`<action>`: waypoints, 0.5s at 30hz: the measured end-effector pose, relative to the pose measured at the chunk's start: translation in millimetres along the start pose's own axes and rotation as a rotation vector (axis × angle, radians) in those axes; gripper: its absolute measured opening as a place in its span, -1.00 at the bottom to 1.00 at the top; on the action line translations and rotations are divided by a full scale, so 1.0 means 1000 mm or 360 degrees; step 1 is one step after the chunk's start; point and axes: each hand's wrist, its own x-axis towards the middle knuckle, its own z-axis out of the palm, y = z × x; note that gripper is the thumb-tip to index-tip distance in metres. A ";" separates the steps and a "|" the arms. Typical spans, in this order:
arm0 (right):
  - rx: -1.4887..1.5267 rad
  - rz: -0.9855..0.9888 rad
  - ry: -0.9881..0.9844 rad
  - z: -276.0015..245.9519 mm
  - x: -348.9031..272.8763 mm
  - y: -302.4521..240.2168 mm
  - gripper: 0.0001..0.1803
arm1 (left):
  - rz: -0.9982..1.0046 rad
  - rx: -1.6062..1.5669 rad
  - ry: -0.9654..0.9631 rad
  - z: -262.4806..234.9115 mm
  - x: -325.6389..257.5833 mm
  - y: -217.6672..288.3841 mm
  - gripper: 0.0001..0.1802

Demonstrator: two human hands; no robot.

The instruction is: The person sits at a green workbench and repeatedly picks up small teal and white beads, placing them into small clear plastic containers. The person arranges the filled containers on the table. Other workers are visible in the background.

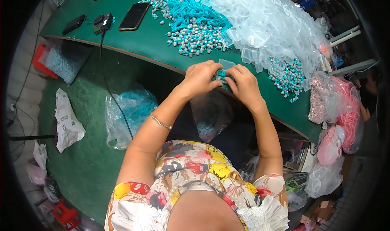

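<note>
The left grip [199, 78] and right grip [246, 85] pinch a small clear case [226, 63] between them, teal contents [221, 73] inside; just beyond them, grey-and-teal pieces [195, 40] heap on the green desk [138, 42].

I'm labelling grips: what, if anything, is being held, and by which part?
A small clear case, teal pieces inside; left hand and right hand pinch its opposite sides.
</note>
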 end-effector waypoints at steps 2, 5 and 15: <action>0.0076 0.0053 -0.0022 0.000 -0.001 0.001 -0.83 | -0.0011 -0.0006 -0.0006 -0.001 -0.001 0.001 -0.49; 0.0140 0.0145 0.0027 -0.003 0.001 0.009 -0.81 | 0.0021 -0.0022 0.0033 -0.001 -0.002 -0.001 -0.51; 0.0234 0.0321 -0.0027 0.007 0.011 0.037 -0.73 | 0.0019 -0.0056 0.0047 0.000 -0.003 0.002 -0.45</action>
